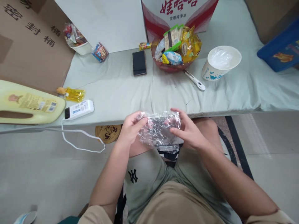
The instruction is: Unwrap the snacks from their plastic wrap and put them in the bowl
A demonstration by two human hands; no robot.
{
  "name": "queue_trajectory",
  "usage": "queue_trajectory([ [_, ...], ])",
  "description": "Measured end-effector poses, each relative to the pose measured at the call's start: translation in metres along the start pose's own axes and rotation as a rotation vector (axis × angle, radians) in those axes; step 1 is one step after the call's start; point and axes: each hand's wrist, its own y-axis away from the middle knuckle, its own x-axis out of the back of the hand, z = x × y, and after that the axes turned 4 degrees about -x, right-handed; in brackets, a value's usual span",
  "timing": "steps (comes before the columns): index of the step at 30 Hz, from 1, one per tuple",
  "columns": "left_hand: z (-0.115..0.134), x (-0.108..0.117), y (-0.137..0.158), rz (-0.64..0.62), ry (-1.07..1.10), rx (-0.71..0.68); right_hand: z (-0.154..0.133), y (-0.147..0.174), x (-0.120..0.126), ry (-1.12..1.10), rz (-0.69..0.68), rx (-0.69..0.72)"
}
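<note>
Crinkled clear plastic wrapper sits pinched between my left hand and right hand, both closed on its ends above my lap. It looks unopened yet. Beyond my fingers, the snack bowl waits full.

Phone, snack bowl, paper cup

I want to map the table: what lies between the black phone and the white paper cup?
In the head view, a red bowl heaped with snack packets and a white utility knife lie between the phone and the cup.
</note>
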Motion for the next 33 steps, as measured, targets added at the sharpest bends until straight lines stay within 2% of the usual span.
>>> queue_trajectory([
  [3,-0.008,-0.003,-0.009,0.023,0.196,0.081,0.012,-0.005,-0.003,0.000,0.015,-0.080],
  [5,-0.017,-0.004,-0.012,-0.032,0.289,0.165,0.019,-0.006,-0.005,-0.066,0.094,-0.093],
  [7,-0.026,-0.007,-0.013,-0.087,0.283,0.249,0.023,-0.007,-0.004,-0.146,0.149,-0.135],
  [9,-0.033,-0.011,-0.014,-0.089,0.230,0.279,0.025,-0.008,-0.003,-0.153,0.140,-0.200],
  [11,-0.037,-0.015,-0.015,-0.080,0.166,0.257,0.027,-0.009,0.000,-0.089,0.118,-0.226],
  [15,-0.035,-0.015,-0.020,-0.155,0.062,0.230,0.028,-0.009,0.006,-0.045,0.152,-0.148],
  [18,-0.035,-0.010,-0.022,-0.193,0.170,0.281,0.025,-0.006,0.012,-0.143,0.176,-0.116],
  [21,-0.035,-0.007,-0.024,-0.240,0.312,0.243,0.021,-0.003,0.019,-0.254,0.104,-0.062],
  [24,-0.030,-0.009,-0.026,-0.315,0.311,0.184,0.017,-0.002,0.024,-0.162,0.061,-0.017],
  [28,-0.028,-0.013,-0.026,-0.349,0.039,0.161,0.015,-0.003,0.026,0.032,0.144,-0.091],
  [30,-0.031,-0.014,-0.025,-0.350,-0.005,0.164,0.016,-0.003,0.026,-0.040,0.178,-0.144],
  [33,-0.035,-0.015,-0.026,-0.309,0.039,0.159,0.018,-0.003,0.025,-0.200,0.209,-0.222],
])
